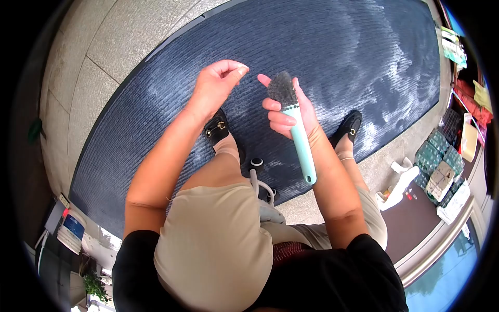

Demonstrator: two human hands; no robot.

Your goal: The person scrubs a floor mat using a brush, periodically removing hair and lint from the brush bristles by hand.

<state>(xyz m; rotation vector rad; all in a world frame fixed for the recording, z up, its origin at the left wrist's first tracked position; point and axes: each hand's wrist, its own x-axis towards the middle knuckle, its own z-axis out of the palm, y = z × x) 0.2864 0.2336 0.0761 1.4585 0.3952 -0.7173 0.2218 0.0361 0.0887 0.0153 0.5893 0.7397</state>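
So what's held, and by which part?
The right grip holds a brush by the handle, near the bristles; can't tell about the pinched left grip.

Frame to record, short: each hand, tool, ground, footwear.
left_hand: left hand, thumb and fingertips pinched together; anything between them too small to tell
right_hand: right hand, gripping the brush
tool: pale turquoise-handled brush with dark grey bristles, bristle end away from the body, handle end towards it
ground: dark blue ribbed mat with whitish patches
footwear: black shoes with gold-coloured buckles, on the mat
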